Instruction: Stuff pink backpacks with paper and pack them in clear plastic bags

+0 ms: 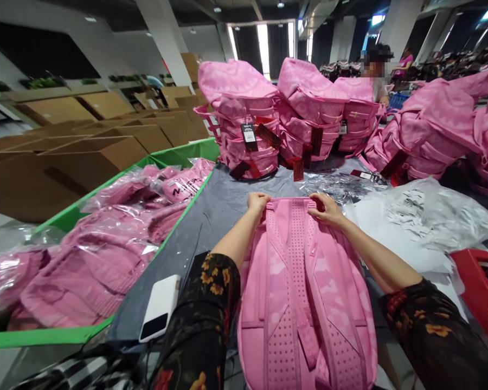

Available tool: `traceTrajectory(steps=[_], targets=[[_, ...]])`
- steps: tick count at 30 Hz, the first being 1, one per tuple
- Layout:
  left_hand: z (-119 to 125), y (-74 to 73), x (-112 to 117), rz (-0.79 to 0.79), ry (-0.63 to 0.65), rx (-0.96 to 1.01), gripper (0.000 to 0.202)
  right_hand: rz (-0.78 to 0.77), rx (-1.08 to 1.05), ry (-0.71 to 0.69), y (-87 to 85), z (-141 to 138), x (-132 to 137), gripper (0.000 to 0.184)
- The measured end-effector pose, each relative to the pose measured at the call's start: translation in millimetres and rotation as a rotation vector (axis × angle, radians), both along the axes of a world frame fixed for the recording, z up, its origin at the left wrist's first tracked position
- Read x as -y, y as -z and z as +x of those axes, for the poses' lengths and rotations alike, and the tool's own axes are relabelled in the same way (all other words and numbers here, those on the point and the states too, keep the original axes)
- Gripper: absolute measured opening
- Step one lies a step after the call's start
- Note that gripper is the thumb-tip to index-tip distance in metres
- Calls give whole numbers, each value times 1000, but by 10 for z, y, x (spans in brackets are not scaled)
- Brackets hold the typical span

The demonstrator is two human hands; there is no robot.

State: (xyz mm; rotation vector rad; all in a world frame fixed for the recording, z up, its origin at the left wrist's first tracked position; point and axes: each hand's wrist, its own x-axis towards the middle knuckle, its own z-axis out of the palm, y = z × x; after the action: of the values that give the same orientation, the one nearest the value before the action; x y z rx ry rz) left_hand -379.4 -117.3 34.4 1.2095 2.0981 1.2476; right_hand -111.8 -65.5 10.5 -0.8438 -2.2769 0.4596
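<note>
A pink backpack lies in front of me with its shoulder straps and dotted back panel facing up. My left hand grips the far left corner of the backpack, its fingers closed over the edge. At the far right corner, my right hand pinches the same edge beside the top of a strap. The near end of the backpack reaches the bottom of the view. Both forearms wear dark floral sleeves.
Pink backpacks with tags stand along the table's back. On the left, a green-edged bin holds bagged pink backpacks, with cardboard boxes behind. A white power bank, clear plastic bag and red tape dispenser lie nearby. A person stands behind.
</note>
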Motion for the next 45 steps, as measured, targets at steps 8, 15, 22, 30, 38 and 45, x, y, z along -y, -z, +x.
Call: traceTrajectory(steps=[8, 15, 22, 30, 38, 45], targets=[[195, 47, 330, 129, 294, -86, 32, -87, -143, -145, -3, -131, 147, 34], [-320, 192, 642, 113, 13, -294, 43, -190, -117, -167, -25, -136, 197, 30], [-99, 356, 532, 166, 225, -297, 38, -303, -22, -240, -119, -120, 78, 30], [65, 647, 1187, 299, 222, -580, 32, 108, -30, 15, 287, -163, 786, 29], [-21, 722, 926, -72, 488, -551, 20, -15, 324, 23, 506, -77, 621, 35], [90, 554, 347, -218, 419, -511, 27, -124, 466, 144, 356, -361, -44, 38]])
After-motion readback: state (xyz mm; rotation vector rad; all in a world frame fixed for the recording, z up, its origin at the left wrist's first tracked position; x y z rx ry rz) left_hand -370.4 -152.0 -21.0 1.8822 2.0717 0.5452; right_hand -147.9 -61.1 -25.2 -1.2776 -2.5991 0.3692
